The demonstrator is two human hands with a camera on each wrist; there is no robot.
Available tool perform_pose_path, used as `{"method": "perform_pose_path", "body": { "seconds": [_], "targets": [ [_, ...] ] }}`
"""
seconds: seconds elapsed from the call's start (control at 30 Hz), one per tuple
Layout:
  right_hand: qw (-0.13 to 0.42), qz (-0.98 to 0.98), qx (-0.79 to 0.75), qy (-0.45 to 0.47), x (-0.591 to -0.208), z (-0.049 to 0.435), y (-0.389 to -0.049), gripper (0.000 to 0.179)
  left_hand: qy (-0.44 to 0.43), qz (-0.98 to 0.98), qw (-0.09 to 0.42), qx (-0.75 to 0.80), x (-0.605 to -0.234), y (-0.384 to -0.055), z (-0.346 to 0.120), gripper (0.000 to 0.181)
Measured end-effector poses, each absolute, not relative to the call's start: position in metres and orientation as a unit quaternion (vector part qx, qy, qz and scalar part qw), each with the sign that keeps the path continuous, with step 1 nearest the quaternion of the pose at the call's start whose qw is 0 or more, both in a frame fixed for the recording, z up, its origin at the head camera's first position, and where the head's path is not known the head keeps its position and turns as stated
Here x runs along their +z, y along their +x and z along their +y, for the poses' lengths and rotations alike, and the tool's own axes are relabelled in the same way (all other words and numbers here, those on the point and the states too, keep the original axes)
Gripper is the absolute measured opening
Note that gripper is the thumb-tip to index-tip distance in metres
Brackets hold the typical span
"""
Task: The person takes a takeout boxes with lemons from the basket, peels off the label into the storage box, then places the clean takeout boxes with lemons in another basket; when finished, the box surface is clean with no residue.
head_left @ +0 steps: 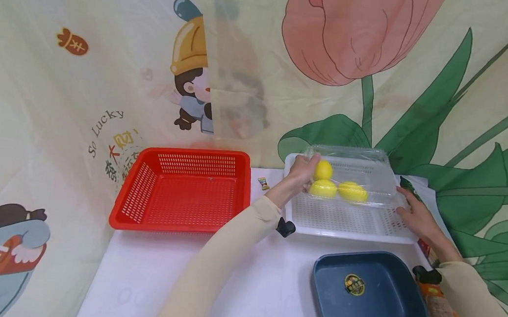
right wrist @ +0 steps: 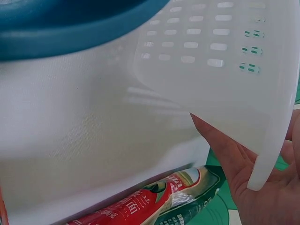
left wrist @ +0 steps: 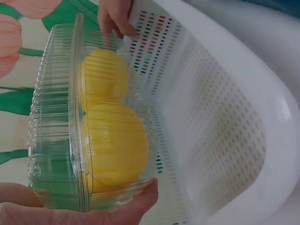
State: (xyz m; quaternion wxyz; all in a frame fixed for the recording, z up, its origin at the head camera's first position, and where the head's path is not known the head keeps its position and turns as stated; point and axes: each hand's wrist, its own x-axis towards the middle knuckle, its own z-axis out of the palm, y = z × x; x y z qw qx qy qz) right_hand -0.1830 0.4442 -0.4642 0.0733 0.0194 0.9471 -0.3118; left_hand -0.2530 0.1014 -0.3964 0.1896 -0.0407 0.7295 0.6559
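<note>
A clear plastic clamshell box with three yellow lemons hangs just over a white perforated basket. My left hand grips its left end. In the left wrist view the thumb curls under the box, beside a lemon. My right hand is at the basket's right rim, and its fingers reach over to touch the box's far end. The right wrist view shows the palm outside the basket wall.
A red perforated basket stands at the left on the white table. A dark blue tray sits near the front right, with a snack packet beside it. A small wrapped sweet lies between the two baskets.
</note>
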Motion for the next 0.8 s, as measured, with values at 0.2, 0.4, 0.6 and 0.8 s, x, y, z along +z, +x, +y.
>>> {"method": "perform_pose_path", "body": {
  "seconds": [0.2, 0.4, 0.6, 0.8],
  "targets": [
    [0.065, 0.950, -0.305, 0.017, -0.464, 0.444, -0.182, 0.065, -0.064, 0.737, 0.194, 0.644, -0.407, -0.257, 0.110, 0.070],
    [0.062, 0.951, -0.302, 0.020, -0.463, 0.442, -0.181, 0.065, -0.089, 0.731, 0.205, 0.644, -0.417, -0.260, 0.118, 0.073],
    [0.056, 0.948, -0.313, 0.014, -0.464, 0.441, -0.178, 0.065, -0.117, 0.735, 0.229, 0.627, -0.428, -0.266, 0.125, 0.080],
    [0.049, 0.947, -0.318, 0.010, -0.464, 0.441, -0.177, 0.065, -0.131, 0.725, 0.234, 0.634, -0.435, -0.270, 0.127, 0.080]
  ]
}}
